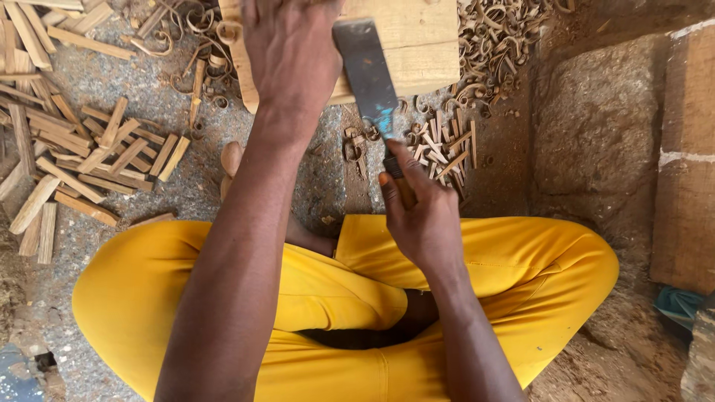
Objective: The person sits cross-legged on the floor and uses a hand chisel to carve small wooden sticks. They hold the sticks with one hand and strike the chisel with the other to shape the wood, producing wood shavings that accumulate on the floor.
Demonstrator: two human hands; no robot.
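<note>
Wood sticks (89, 160) and curled shavings (495, 45) litter the ground around the wooden block (417, 45). Left hand (290, 56) presses it, fingers hidden; right hand (421, 216) fingers clench the cleaver (366, 74) handle.

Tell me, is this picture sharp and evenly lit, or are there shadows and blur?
Head view: soft, even daylight with no harsh glare; the broad blade shows only a dull sheen. The left hand on the wooden block and the right hand on the handle are fairly sharp. Wood sticks stay crisp, and shadow gathers between the yellow trouser legs.
</note>
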